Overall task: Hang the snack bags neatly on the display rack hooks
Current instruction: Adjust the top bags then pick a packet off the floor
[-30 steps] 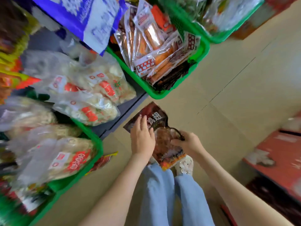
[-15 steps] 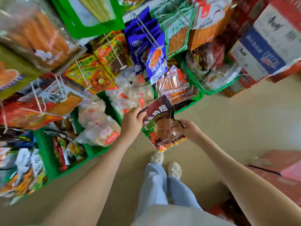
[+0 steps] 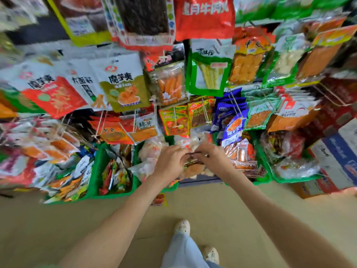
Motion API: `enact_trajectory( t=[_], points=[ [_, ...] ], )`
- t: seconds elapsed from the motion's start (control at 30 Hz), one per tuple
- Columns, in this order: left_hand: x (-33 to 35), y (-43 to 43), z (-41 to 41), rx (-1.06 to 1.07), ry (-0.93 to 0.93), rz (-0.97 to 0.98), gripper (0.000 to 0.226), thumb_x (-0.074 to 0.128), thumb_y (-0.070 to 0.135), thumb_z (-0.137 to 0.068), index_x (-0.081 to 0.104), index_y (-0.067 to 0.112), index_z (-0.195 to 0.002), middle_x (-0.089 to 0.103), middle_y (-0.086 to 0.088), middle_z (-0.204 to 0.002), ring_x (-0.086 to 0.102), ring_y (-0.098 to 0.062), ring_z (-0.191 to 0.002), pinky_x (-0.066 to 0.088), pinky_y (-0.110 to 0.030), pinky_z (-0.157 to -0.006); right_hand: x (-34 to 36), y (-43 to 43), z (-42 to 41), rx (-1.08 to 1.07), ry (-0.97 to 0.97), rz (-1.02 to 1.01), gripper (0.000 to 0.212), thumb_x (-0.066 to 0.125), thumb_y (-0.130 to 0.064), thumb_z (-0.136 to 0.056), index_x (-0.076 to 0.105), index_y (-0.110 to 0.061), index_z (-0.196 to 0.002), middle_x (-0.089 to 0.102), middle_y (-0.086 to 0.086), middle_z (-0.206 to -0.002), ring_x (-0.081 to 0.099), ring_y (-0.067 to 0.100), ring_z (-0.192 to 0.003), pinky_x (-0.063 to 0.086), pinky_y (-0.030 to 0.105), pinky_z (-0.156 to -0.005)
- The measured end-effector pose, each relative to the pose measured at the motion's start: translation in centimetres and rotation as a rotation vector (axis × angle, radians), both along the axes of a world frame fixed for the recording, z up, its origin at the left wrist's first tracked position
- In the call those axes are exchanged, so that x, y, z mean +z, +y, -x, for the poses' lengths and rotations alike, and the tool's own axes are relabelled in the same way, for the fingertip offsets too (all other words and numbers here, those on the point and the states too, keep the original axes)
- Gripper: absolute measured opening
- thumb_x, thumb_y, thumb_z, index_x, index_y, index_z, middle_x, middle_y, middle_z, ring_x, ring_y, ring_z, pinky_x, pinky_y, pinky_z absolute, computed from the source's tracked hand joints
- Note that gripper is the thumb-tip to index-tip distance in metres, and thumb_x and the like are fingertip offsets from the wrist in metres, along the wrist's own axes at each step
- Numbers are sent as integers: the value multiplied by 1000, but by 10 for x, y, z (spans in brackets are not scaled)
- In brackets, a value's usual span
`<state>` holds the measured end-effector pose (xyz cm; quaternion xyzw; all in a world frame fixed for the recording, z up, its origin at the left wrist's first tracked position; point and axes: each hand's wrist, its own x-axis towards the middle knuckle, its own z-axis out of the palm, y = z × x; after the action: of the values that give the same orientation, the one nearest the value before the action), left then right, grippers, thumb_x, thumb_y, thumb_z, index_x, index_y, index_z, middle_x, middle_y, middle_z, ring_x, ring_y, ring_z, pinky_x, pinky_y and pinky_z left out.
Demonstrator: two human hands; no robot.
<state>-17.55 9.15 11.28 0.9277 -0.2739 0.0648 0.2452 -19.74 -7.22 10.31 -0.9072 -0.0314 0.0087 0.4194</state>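
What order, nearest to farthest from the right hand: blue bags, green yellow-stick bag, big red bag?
1. blue bags, just up and right of the right hand
2. green yellow-stick bag, mid rack
3. big red bag, top row

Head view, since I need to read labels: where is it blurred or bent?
In the head view, motion blur smears the far-left bags; the white and olive bag reads clearly; the wide lens bends the edges; light is even; the left hand and right hand gripping the snack bag look soft.

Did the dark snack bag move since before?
Yes, upward: the snack bag was below the green basket; now it's held level with it.
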Motion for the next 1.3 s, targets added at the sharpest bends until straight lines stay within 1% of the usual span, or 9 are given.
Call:
enact_trajectory(
  t=[0.13,0.23,0.37,0.57,0.7,0.93,1.03,1.2,1.3],
  points=[
    [14,45,-3,76,28,-16,22,53,17,-80,71,9,-90,69,-10,-79,63,-31,-77,49,-41,-68,17,50,-15,27,-125,174,10,64,-33,-84,66,-24,-82,66,-7,-85,54,16,-91,17,29,-75],
    [19,83,-7,95,23,42,20,52,20,-87,70,11,-92,67,-4,-76,60,-22,-71,48,-38,-64,25,89,-26,65,-182,225,11,59,-31,-87,66,-24,-83,66,-9,-88,50,16,-98,10,26,-72],
    [23,140,-16,149,-8,66,17,62,15,-85,72,13,-98,65,0,-74,54,-15,-65,30,-24,-63,24,144,-43,119,-229,234,14,57,-33,-89,68,-25,-85,66,-10,-84,49,16,-99,9,26,-73],
    [-6,256,-55,295,55,-95,21,52,32,-93,67,26,-106,64,5,-93,55,-18,-95,26,-33,-88,0,258,-88,205,-164,216,13,57,-26,-90,69,-22,-89,52,-23,-72,46,19,-103,20,31,-80],
    [-29,353,-95,407,95,-109,20,52,34,-93,69,27,-100,65,9,-93,55,-15,-98,19,-31,-89,-18,358,-139,271,-105,280,16,53,-32,-92,68,-26,-91,66,-10,-92,42,17,-109,19,34,-87],
    [-86,506,-168,611,297,-259,26,45,43,-95,68,33,-102,63,9,-96,53,-14,-102,23,-36,-90,-85,527,-227,296,66,326,18,53,-36,-90,69,-29,-92,61,-9,-88,38,17,-114,13,39,-92],
    [-127,546,-198,649,359,-278,29,45,45,-94,71,31,-99,66,6,-95,55,-17,-101,21,-35,-80,-130,569,-259,257,185,358,23,52,-42,-89,69,-27,-94,64,-4,-95,37,16,-117,9,36,-87],
    [-174,572,-245,732,347,-208,37,43,46,-93,73,25,-89,67,5,-86,56,-21,-96,29,-51,-96,-169,601,-298,103,143,295,21,55,-37,-88,72,-24,-89,67,-7,-94,38,15,-114,7,30,-76],
    [-175,569,-266,692,274,-240,29,45,35,-96,71,24,-102,66,5,-103,50,-20,-110,11,-34,-89,-175,603,-314,49,98,181,15,60,-31,-87,72,-23,-87,66,-13,-94,38,16,-111,3,23,-70]
  ],
)
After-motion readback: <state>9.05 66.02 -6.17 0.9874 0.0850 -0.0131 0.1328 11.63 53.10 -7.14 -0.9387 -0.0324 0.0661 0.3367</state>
